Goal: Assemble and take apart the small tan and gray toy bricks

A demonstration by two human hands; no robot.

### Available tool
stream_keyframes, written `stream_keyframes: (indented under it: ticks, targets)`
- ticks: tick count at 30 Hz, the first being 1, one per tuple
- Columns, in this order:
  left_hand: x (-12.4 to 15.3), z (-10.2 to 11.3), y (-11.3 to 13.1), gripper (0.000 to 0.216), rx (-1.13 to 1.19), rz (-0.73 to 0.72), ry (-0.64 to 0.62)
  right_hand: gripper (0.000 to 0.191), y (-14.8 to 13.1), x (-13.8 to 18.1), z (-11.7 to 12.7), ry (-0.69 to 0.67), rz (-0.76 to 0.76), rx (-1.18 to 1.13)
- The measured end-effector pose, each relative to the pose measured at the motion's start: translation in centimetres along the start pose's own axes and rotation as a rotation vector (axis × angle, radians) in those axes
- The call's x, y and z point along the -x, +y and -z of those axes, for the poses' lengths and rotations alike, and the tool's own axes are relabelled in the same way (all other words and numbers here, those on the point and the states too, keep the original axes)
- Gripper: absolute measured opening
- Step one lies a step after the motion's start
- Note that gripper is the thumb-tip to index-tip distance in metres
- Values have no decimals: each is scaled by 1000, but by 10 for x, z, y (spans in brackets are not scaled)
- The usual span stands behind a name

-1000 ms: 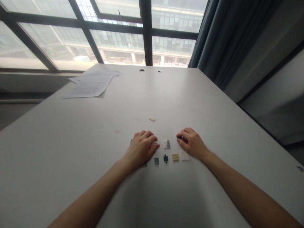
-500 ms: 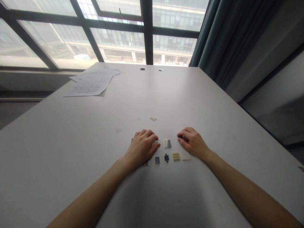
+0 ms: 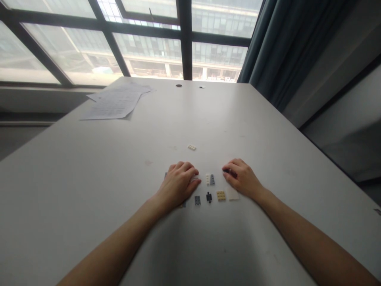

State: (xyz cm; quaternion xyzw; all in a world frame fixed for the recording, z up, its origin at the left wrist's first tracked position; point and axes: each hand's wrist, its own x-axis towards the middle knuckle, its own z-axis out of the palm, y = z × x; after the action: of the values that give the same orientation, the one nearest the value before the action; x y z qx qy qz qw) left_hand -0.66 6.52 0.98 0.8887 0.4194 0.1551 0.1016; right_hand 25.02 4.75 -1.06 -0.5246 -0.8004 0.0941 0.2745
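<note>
My left hand point(image 3: 179, 182) rests on the table, thumb and fingers curled; a pale sliver shows between them, too little to name. Parts of dark and brown pieces stick out from under that hand. My right hand point(image 3: 241, 174) pinches a small dark toy-brick piece point(image 3: 226, 171). Between the hands lie a white plate brick point(image 3: 207, 179) and a grey wedge plate point(image 3: 212, 179), side by side. Nearer me are a dark grey plate point(image 3: 197, 200), a black piece with end knobs point(image 3: 208, 197), a tan studded plate point(image 3: 220, 195) and a flat white tile point(image 3: 232, 194) close to my right wrist.
One white studded strip point(image 3: 191, 147) lies beyond my hands. Printed papers point(image 3: 116, 104) are spread at the far left of the white table point(image 3: 190, 246). Two cable holes sit at its far edge, before a window; a dark curtain point(image 3: 274, 51) hangs at the right.
</note>
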Motion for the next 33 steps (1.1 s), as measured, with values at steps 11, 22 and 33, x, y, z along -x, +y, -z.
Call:
stream_keyframes:
  ticks: [11,22,33]
  targets:
    - [1,-1,0,18,-6,2,-10,9,0,0,0,-4,0,4]
    - [1,-2,0,17,-2,-3,8,9,2,0,0,-5,5,-4]
    - [1,-4,-1,17,7,-4,11,9,1,0,-1,-4,7,1]
